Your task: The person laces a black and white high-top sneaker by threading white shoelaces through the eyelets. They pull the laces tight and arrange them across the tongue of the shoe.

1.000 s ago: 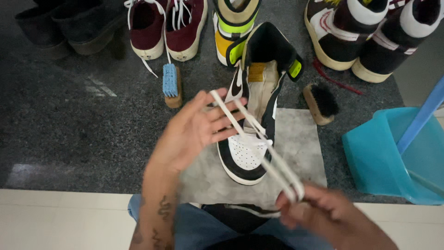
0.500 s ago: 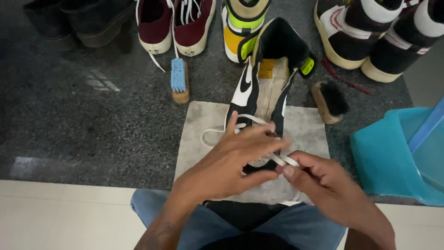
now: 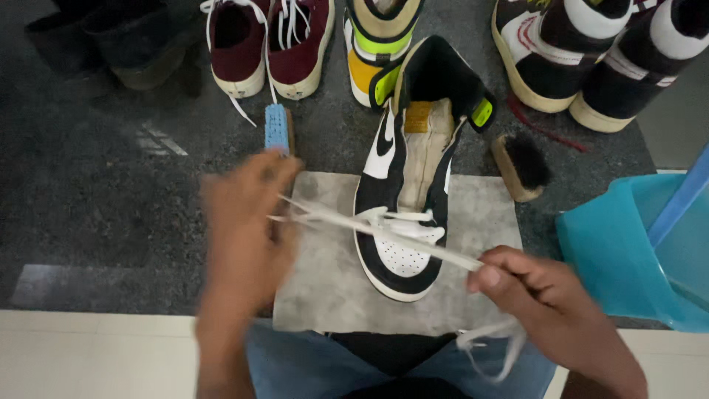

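the black-and-white high-top shoe (image 3: 402,214) lies on a grey cloth (image 3: 325,288) on the dark floor; left hand (image 3: 240,222) and right hand (image 3: 532,295) each pinch the white lace (image 3: 413,244), pulled taut across the toe; only the lowest eyelets look threaded, the rest remain open.

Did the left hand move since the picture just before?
Yes. The left hand was over the toe of the black and white shoe; now it is out to the left, near the blue brush, pulling the white lace.
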